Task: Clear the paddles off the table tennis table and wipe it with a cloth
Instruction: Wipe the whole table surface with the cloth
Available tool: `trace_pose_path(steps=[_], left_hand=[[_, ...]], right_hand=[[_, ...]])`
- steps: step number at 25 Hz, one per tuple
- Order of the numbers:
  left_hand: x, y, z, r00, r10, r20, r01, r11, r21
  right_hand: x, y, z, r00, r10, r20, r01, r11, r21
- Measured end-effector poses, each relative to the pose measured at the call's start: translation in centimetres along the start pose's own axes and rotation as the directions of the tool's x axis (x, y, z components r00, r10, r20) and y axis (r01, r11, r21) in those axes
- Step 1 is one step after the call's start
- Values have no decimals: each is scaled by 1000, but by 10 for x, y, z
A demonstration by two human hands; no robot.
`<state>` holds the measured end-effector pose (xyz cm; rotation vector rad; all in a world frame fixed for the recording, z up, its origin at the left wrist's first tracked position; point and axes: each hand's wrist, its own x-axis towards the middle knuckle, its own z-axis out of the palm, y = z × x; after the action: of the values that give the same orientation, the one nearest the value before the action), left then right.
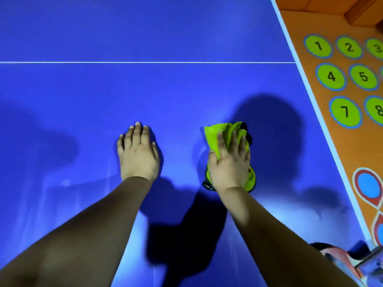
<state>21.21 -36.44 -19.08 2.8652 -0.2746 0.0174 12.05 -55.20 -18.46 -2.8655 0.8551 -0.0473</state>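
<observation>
The left hand (138,154) lies flat on the blue table (145,90), fingers straight, holding nothing. Near it, the right hand (230,164) presses down on a green cloth (213,135), fingers spread flat on top. The cloth sits well in from the white edge (310,96) on the right. A thin line (145,62) crosses farther out, with bare blue all around. Past the edge is an orange floor (339,146). Something blurry shows at the bottom right; I cannot tell what.

Two hands (138,155) (230,165) — one cloth (211,138), seemingly.
</observation>
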Motion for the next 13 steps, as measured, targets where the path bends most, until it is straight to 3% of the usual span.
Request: trace_pose_path(steps=[5,8,13], left_hand=[[1,-5,5,1000,-6,-11,7,1000,19],[2,1,2,1000,1,-19,-1,1000,28],[1,0,-1,1000,4,-18,-2,997,77]], right_hand=[[-3,-89,15,947,-289,138,281,957,78],[22,-79,13,876,-451,171,440,893,97],[83,12,1,943,-315,109,308,948,74]])
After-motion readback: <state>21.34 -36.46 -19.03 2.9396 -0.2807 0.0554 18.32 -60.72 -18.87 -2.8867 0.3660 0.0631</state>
